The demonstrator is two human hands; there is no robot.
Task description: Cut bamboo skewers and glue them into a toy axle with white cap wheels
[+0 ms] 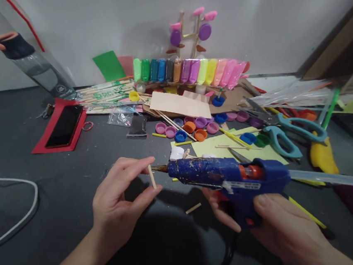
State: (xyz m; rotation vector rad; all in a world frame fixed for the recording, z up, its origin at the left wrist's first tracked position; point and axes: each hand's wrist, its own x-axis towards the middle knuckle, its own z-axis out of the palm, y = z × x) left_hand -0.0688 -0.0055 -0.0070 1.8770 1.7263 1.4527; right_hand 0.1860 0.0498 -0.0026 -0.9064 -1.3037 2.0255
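Observation:
Between the thumb and a fingertip of my left hand is a short wooden stick, held nearly upright. My right hand is wrapped round the handle of a blue glue gun, which points left. The gun's metal nozzle is at the stick's upper part; whether they touch I cannot tell. A clear glue stick sticks out of the gun's back end. Another short wooden piece lies on the dark table below the gun.
Coloured bottle caps, teal-handled scissors and yellow paper lie behind the gun. Clay packs stand farther back. On the left are a phone on red paper, a bottle and a white cable.

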